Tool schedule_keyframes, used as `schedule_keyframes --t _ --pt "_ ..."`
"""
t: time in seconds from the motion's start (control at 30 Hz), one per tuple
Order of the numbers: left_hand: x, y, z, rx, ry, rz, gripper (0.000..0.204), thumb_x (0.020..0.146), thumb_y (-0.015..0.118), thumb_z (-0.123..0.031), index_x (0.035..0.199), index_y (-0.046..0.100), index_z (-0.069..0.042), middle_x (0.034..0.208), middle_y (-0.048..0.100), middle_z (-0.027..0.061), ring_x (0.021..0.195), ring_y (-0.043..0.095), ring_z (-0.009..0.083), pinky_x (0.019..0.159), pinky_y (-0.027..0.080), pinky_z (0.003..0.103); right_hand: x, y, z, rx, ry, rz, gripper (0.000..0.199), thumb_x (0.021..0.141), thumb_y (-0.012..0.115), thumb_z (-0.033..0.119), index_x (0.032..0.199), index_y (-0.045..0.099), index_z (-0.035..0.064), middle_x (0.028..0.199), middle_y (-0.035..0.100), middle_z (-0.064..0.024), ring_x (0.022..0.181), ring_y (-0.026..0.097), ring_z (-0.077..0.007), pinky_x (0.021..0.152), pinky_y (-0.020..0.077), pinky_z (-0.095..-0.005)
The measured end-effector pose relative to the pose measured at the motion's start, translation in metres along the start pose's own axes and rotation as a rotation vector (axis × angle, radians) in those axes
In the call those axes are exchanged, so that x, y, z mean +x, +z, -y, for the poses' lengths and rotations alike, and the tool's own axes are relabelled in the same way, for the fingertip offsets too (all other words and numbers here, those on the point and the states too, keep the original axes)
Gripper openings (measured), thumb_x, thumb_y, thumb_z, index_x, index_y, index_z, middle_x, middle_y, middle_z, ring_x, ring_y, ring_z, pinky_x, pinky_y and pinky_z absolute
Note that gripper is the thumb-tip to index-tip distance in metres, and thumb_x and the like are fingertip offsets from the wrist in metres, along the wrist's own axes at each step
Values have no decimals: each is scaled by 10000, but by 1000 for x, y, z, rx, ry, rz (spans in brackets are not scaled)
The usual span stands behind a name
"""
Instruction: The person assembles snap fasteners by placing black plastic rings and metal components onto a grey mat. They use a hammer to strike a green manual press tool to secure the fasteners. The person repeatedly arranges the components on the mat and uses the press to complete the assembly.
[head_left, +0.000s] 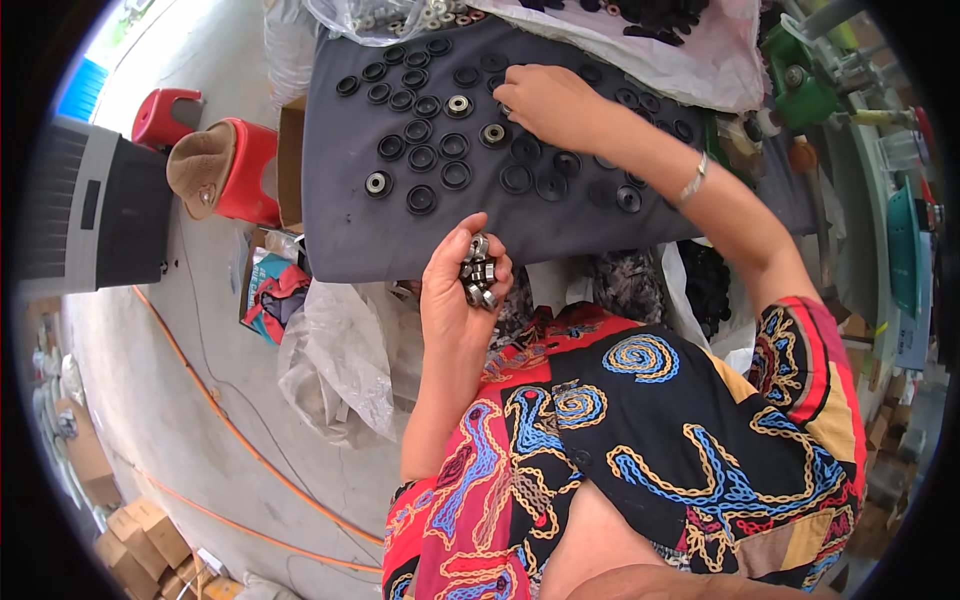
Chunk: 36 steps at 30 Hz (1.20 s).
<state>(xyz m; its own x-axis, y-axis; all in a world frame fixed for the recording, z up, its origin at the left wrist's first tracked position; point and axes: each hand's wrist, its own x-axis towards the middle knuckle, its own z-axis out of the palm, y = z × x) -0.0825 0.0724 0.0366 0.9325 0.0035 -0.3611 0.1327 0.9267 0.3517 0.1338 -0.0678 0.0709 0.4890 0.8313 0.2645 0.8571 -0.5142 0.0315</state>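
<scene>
Several small metal bearings (479,272) are cupped in my left hand (452,285), its fingers curled round them just off the table's near edge. My right hand (545,105) reaches over the grey cloth-covered table (340,230), fingers bent down and together at a black ring (497,84). Whatever lies under those fingertips is hidden. Many round black rings or caps are spread over the cloth around it. Silvery bearings sit in the middle of a few: one ring (378,184) at the left, another (458,106) near the middle, and a third (493,134) just below my right fingers.
A white sack (700,70) of black parts and a clear bag (375,20) of small metal pieces lie at the table's far side. Green machinery (800,85) stands at the right. Red stools (250,180), a grey-black bin (110,210) and an orange hose (215,405) are at the left.
</scene>
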Motion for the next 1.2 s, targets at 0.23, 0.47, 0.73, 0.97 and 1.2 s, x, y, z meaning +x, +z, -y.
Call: schedule_keyframes --t 0.23,0.47,0.73,0.97,1.2 --pt "3 13 12 195 109 -89 383 922 604 -155 1272 569 -5 863 655 57 608 604 140 477 455 252 -53 -50 94 850 14 120 207 787 670 170 914 681 6 848 604 -157 809 625 -336 730 511 -388" --pt "-1 24 20 481 174 -172 359 909 611 -99 1244 591 27 941 673 71 665 623 113 531 494 236 -68 -44 97 858 152 96 167 716 679 63 868 671 -6 790 582 -134 711 621 -297 629 495 -367" --pt "3 2 11 294 81 -88 199 923 604 -170 1031 610 -4 768 651 131 560 580 177 439 415 250 -56 -41 36 564 93 -123 231 715 670 52 942 663 7 826 613 -132 679 629 -281 606 521 -349" --pt "6 -2 8 65 4 -26 343 1000 507 -371 867 565 -61 746 551 109 596 523 204 432 406 268 -46 -20 20 471 184 46 214 761 653 42 972 667 4 870 615 -127 795 628 -287 719 510 -366" --pt "4 1 5 62 11 -47 380 973 541 -427 843 566 -71 731 585 111 592 556 211 460 400 268 -38 -15 23 345 148 144 197 764 676 56 955 671 9 874 607 -123 831 622 -318 742 506 -403"
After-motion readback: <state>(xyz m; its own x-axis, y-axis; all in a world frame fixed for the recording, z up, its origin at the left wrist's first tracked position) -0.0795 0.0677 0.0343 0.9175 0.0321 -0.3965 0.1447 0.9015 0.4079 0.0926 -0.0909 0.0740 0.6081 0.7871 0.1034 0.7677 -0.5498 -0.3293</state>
